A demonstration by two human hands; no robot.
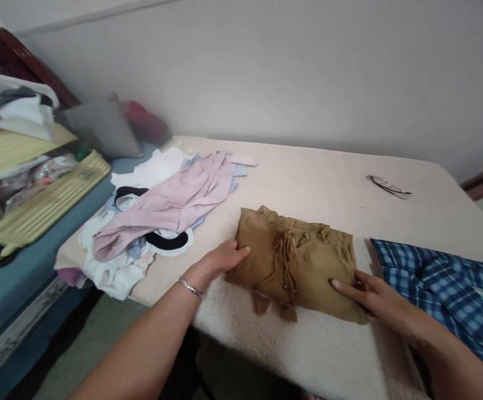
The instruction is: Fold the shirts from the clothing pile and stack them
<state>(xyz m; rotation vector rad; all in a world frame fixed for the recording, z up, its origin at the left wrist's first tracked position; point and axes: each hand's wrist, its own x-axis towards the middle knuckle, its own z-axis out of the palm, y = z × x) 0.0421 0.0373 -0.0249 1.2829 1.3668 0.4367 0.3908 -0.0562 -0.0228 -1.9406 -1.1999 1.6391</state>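
Folded brown trousers with a gathered waistband and a tied drawstring are between my hands, above the near part of the covered table. My left hand grips their left side, thumb on top and fingers hidden underneath. At the right edge my right hand pinches the cloth the same way, its thumb lying on top. Two short brown ends hang out below the front edge. Just right of my right hand lies a folded blue plaid shirt.
A loose heap of clothes with a pink garment on top covers the table's left end. Eyeglasses lie at the back right. Left of the table, a bed holds an open yellow suitcase and a grey pillow.
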